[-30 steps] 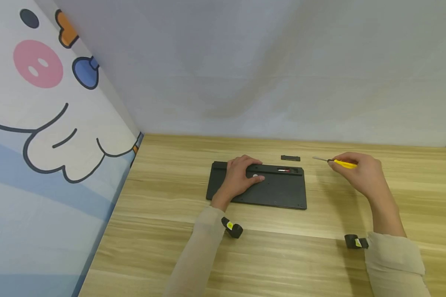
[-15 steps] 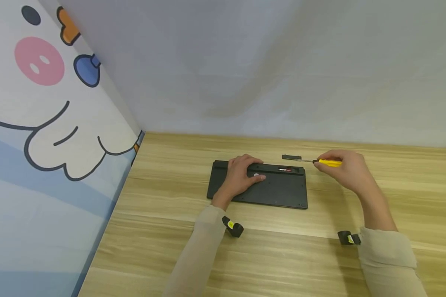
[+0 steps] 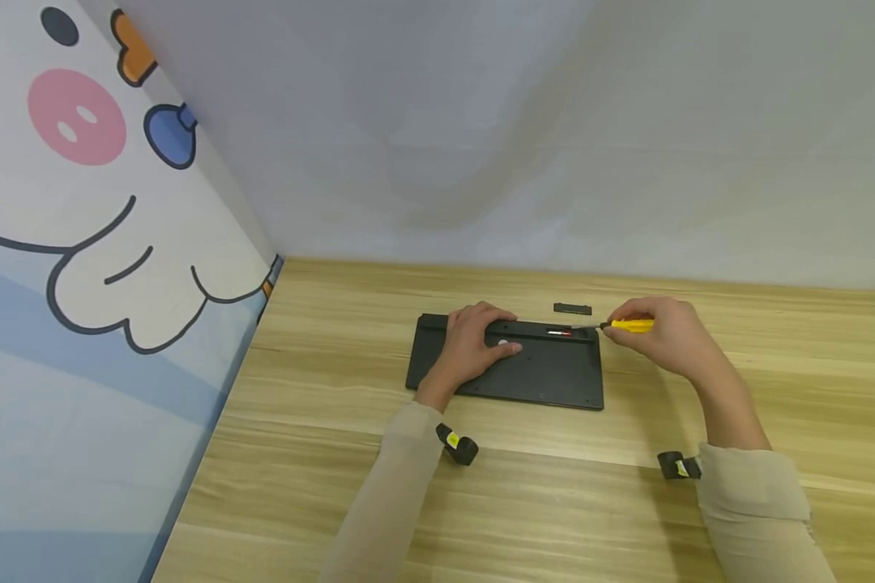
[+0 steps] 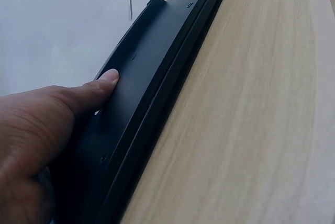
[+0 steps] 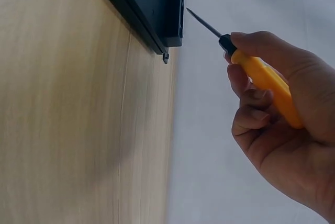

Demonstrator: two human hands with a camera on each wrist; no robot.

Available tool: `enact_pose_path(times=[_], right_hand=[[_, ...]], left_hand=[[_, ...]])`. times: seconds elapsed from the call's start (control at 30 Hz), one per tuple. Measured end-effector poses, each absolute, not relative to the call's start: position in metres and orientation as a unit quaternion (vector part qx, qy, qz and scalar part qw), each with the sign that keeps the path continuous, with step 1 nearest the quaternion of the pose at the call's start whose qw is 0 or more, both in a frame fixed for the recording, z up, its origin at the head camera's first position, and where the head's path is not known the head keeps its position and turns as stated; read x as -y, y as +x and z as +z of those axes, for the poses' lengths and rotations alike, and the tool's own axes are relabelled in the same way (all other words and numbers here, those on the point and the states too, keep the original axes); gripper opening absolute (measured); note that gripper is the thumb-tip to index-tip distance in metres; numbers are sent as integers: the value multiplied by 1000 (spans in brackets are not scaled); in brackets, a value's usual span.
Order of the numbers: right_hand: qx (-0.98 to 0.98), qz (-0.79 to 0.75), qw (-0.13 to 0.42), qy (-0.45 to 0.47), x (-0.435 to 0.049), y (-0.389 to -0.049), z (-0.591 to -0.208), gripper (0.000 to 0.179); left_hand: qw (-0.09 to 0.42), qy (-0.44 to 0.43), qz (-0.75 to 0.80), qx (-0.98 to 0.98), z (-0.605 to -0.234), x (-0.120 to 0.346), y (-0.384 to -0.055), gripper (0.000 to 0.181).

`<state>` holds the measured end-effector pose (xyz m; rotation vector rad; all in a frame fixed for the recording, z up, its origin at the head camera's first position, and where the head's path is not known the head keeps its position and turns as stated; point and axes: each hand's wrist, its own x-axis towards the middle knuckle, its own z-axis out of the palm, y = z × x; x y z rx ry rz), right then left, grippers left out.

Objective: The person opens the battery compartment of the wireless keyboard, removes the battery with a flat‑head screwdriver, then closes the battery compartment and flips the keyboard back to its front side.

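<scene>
A black keyboard (image 3: 532,368) lies face down on the table, its small battery compartment (image 3: 565,331) uncovered at the far right with a red-and-silver battery inside. My left hand (image 3: 470,348) holds the keyboard near its left half, fingers over the far edge and the thumb (image 4: 107,80) flat on the back. Between thumb and fingers, my right hand (image 3: 659,332) grips a screwdriver (image 5: 267,85) with a yellow handle. Its thin metal shaft points left, and the tip overlaps the battery compartment in the head view. Just beyond the keyboard sits the black battery cover (image 3: 572,308).
The wooden table (image 3: 321,486) runs back to a pale grey curtain (image 3: 518,146). At the left stands a wall with a cartoon print (image 3: 80,243). A small black camera is strapped at each wrist.
My right hand has moved left and slightly nearer, carrying the screwdriver's tip from right of the battery cover to over the battery compartment. The left hand and keyboard have stayed in place.
</scene>
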<state>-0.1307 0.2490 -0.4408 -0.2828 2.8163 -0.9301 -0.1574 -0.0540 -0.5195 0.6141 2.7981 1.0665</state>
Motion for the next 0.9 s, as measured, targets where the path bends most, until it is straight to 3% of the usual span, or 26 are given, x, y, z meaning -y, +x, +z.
enact_pose_path(times=[0.67,0.9], right_hand=[[-953,-243,111,-144,-230,-136,-424,10],[-959,-184,136,-164,-217,-143,-411,18]], left_hand=[[48,199,343,-917,-519,54,-157,46],[44,201,342,-917,-521,53,-157,47]])
